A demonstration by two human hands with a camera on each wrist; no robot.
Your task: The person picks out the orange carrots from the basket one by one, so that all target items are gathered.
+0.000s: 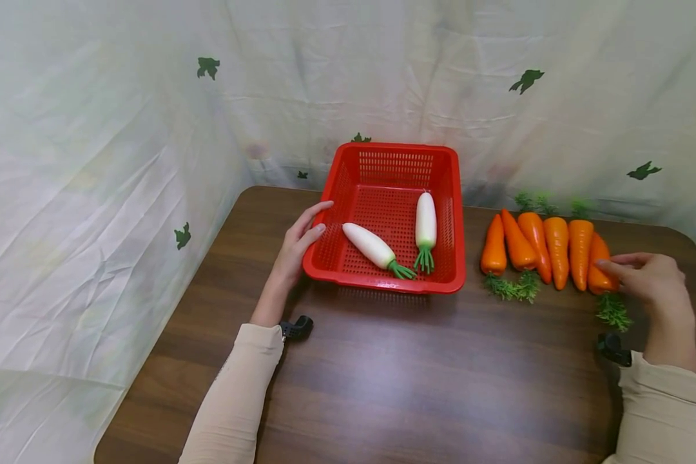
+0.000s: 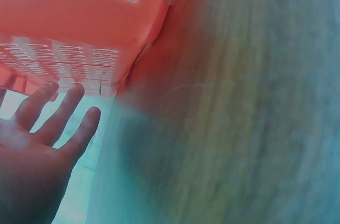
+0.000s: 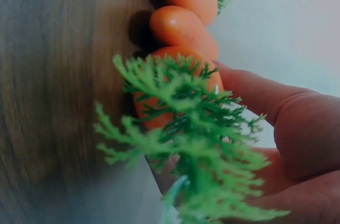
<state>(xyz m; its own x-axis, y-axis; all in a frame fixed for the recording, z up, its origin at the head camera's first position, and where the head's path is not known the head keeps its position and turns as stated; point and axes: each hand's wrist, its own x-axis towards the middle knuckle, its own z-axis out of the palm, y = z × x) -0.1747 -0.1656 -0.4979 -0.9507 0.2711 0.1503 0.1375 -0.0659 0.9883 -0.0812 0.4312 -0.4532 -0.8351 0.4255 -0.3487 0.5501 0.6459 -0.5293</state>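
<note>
A red plastic basket (image 1: 385, 281) holds two white radishes with green stems: one radish (image 1: 369, 245) lies slanted near the front, the other radish (image 1: 426, 220) lengthwise on the right. My left hand (image 1: 292, 248) is at the basket's left rim, thumb and forefinger at its edge; in the left wrist view its fingers (image 2: 79, 135) are stretched out beside the slotted wall. Off to the right, my right hand (image 1: 652, 280) grips the rightmost orange carrot (image 1: 600, 261), thumb against its side. In the right wrist view, the carrot's green leaves (image 3: 191, 128) partly hide the fingers.
Several more carrots (image 1: 557, 248) lie side by side to the left of the gripped one, some with leaves toward the front, others toward the back. The brown wooden table (image 1: 412, 380) meets a pale curtain (image 1: 336, 77) behind the basket.
</note>
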